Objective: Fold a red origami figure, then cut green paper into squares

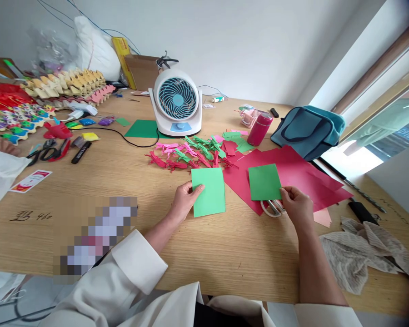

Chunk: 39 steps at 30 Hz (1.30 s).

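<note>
My left hand [185, 200] pinches a light green paper sheet [209, 193] by its left edge, thumb on top. A smaller, darker green paper square [264, 181] is gripped at its lower right corner by my right hand [297, 206]. Both papers are held apart from each other above the table. Scissors [271, 208] lie under the dark green square, their white handles partly showing and the rest hidden. Behind the papers spreads a pile of cut paper pieces [194, 152] in red, pink and green. Large red paper sheets [301, 175] lie beneath and beside my right hand.
A white fan [177, 102] stands at the back, with a dark green sheet [141, 129] beside it. A red bottle [260, 128] and a blue bag [308, 131] are at the right. A cloth [354, 254] lies front right. Another person's sleeve [2, 175] reaches in at left.
</note>
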Motion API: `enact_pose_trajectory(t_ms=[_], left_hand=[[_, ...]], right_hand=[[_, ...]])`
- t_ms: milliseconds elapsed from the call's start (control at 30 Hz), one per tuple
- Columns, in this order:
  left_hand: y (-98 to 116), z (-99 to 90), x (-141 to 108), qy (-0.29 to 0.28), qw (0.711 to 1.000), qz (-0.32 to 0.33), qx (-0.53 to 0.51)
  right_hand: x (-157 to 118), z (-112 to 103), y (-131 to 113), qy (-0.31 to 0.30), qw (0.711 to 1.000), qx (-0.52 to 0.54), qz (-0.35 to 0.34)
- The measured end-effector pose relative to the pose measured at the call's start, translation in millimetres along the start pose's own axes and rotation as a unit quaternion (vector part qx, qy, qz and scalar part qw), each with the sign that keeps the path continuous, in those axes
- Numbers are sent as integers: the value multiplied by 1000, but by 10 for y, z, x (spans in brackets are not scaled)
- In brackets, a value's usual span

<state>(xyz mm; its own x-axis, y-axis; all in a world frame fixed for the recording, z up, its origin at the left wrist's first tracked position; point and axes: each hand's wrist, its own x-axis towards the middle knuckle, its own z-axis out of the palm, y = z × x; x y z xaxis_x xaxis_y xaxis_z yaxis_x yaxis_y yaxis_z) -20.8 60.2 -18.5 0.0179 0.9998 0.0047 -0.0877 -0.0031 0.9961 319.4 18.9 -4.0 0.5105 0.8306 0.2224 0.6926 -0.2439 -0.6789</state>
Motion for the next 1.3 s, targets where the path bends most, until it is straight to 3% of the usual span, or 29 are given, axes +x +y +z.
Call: enact_pose_trajectory(t_ms=[133, 233, 333, 467, 567, 633, 700, 833, 967, 1133, 1300], left_hand=[[14, 9, -7, 4, 1000, 2, -5], [53, 31, -25, -5, 999, 5, -36], [93, 54, -46, -20, 996, -4, -88], [111, 83, -72, -21, 988, -37, -151], [110, 110, -97, -27, 980, -65, -185], [104, 125, -111, -32, 979, -78, -185], [94, 131, -118, -36, 982, -85, -168], [84, 109, -96, -32, 985, -87, -143], [110, 65, -51, -23, 987, -89, -128], [110, 9, 4, -6, 996, -61, -66], [45, -27, 46, -36, 999, 17, 10]], right_hand=[[-2, -37, -41, 91, 992, -61, -63], [-79, 28, -150, 116, 988, 1, -107], [-255, 188, -336, -21, 980, 176, -94], [-556, 437, -623, -236, 913, 315, -110], [-724, 572, -763, -335, 860, 374, -94], [-779, 627, -800, -365, 842, 389, -81], [-791, 650, -806, -357, 854, 371, -75], [-755, 609, -795, -283, 906, 304, -78], [-744, 517, -794, -232, 935, 240, -120], [-764, 451, -781, -252, 934, 197, -158], [-727, 474, -728, -263, 925, 217, -170]])
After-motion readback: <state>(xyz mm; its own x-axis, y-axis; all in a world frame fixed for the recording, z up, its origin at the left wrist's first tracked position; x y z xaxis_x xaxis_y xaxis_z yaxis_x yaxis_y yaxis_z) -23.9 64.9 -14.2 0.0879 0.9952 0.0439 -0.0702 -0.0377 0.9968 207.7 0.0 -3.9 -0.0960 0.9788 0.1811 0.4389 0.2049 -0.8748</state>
